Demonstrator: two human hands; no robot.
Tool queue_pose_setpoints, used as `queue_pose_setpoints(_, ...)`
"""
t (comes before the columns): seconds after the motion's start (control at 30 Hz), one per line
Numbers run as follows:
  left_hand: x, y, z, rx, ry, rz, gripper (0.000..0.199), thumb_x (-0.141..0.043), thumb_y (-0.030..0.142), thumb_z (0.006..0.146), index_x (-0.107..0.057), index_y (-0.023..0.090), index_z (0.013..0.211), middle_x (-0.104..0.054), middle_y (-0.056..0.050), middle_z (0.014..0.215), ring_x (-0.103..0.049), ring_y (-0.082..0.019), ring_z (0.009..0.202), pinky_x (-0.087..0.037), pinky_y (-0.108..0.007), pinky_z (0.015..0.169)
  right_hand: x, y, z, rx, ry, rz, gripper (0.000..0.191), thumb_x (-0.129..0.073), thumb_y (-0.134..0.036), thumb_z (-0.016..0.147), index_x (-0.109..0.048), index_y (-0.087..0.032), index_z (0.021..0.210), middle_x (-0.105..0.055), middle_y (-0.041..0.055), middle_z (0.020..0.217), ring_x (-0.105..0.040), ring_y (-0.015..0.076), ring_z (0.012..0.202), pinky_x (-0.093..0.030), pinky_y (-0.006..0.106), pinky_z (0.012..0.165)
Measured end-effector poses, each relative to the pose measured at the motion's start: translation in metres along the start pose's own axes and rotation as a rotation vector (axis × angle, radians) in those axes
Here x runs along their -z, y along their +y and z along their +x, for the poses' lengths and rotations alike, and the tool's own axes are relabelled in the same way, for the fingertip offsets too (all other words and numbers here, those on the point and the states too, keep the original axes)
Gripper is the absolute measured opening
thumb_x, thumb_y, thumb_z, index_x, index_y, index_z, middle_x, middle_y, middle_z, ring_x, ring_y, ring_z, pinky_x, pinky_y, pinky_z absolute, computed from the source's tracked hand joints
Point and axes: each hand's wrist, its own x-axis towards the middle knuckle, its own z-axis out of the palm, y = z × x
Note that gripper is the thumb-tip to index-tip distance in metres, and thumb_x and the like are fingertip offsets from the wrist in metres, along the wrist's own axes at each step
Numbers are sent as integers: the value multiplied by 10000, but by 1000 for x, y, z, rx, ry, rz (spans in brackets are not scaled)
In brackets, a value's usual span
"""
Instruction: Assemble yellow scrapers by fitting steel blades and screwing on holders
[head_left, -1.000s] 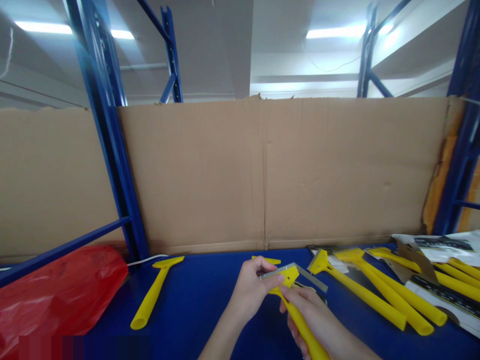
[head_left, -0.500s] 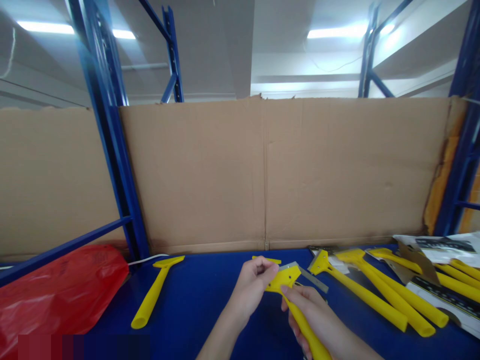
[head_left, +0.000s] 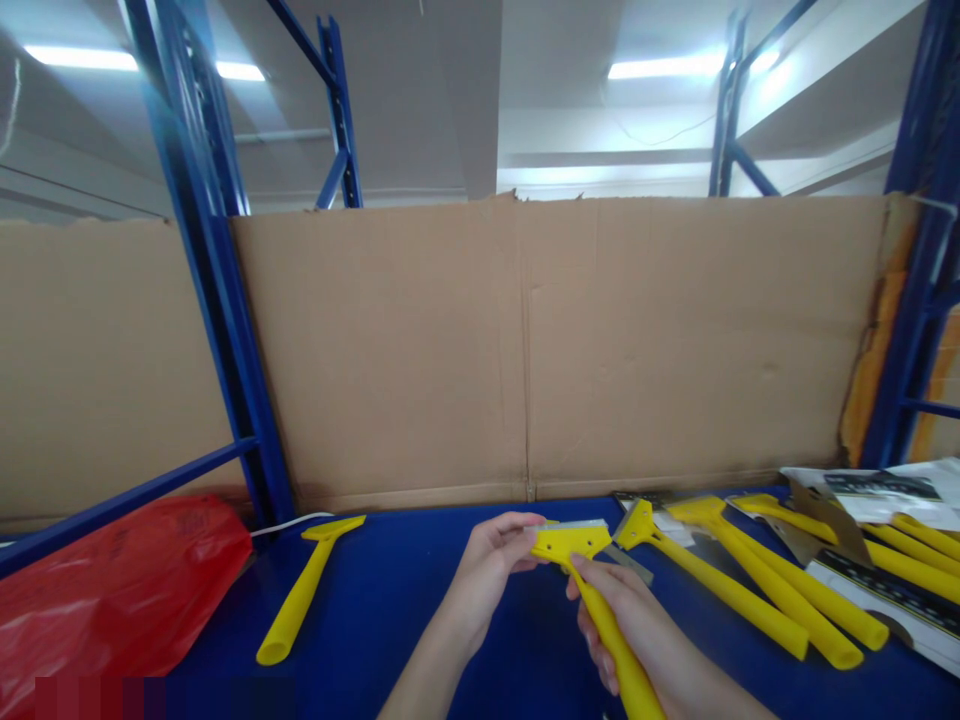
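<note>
Between my hands is a yellow scraper (head_left: 571, 543), its wide head up and its handle slanting down to the right. A thin metal blade (head_left: 581, 525) lies along the head's top edge. My left hand (head_left: 480, 575) is closed, its thumb and fingers pinching the left end of the head. My right hand (head_left: 634, 615) is closed around the handle just below the head, thumb on top. Behind it, a flat grey metal strip (head_left: 631, 565) lies on the blue table (head_left: 375, 620), partly hidden. A small yellow piece behind the scraper head is mostly covered.
Several yellow scrapers (head_left: 731, 590) lie to the right, beside printed packaging (head_left: 885, 600). One more scraper (head_left: 300, 590) lies at left, near a red plastic bag (head_left: 127, 590). A cardboard panel (head_left: 390, 350) stands behind the table between blue rack posts (head_left: 240, 380).
The scraper head has turned more level, and the blade now shows along its whole top edge. My left hand has moved slightly left, still at the head's left end.
</note>
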Motion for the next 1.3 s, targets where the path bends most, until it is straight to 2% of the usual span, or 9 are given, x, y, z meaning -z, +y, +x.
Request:
queue_pose_setpoints(0.1, 3, -1, 0, 17, -53, -30, 361, -759, 348, 632, -699, 138, 920, -736, -110, 931, -669, -199, 814, -463, -290, 742, -1, 1, 2, -3, 6, -16, 259, -449, -421, 872, -506, -202, 747, -466, -80, 381, -376, 64, 257, -300, 157, 271)
queue_pose_setpoints(0.33, 4, -2, 2, 22, -26, -40, 334, -784, 303, 595, -722, 132, 876, -740, -116, 949, -670, -197, 832, -462, -280, 749, -3, -1, 0, 3, 26, -42, 257, -454, -418, 879, -503, -201, 750, -460, -83, 377, -377, 61, 260, -304, 149, 273)
queue_pose_setpoints(0.7, 5, -1, 0, -15, -67, -37, 343, -801, 281, 570, -734, 132, 871, -738, -115, 967, -672, -207, 848, -471, -278, 750, -4, 0, -2, 28, 26, -78, 303, -516, -472, 826, -512, -194, 703, -461, -78, 371, -377, 53, 252, -299, 137, 262)
queue_pose_setpoints(0.93, 1, 2, 0, 18, -1, -35, 326, -753, 317, 611, -718, 130, 876, -737, -118, 944, -671, -219, 840, -471, -302, 752, -3, 0, -2, 38, 23, -71, 328, -479, -485, 846, -507, -199, 688, -457, -77, 364, -371, 53, 238, -287, 139, 259)
queue_pose_setpoints(1.03, 0, 3, -1, 41, 24, -92, 338, -718, 371, 641, -706, 136, 884, -741, -104, 856, -677, -206, 763, -470, -303, 727, -4, -1, -2, 3, 16, -47, 309, -458, -460, 861, -502, -202, 697, -456, -79, 365, -368, 54, 233, -287, 142, 259)
queue_pose_setpoints(1.13, 1, 3, -2, 57, -6, -131, 349, -723, 391, 643, -707, 127, 870, -737, -99, 798, -667, -179, 697, -468, -288, 710, -3, 0, 0, -26, -8, -8, 310, -446, -466, 868, -494, -205, 709, -454, -82, 371, -367, 55, 235, -285, 145, 259)
queue_pose_setpoints(1.3, 5, 1, -3, 68, -80, -136, 359, -732, 373, 683, -706, 119, 934, -731, -112, 900, -658, -155, 728, -466, -271, 734, -1, 1, 2, -25, -3, 12, 286, -458, -460, 862, -492, -206, 735, -460, -86, 384, -365, 53, 237, -281, 145, 264)
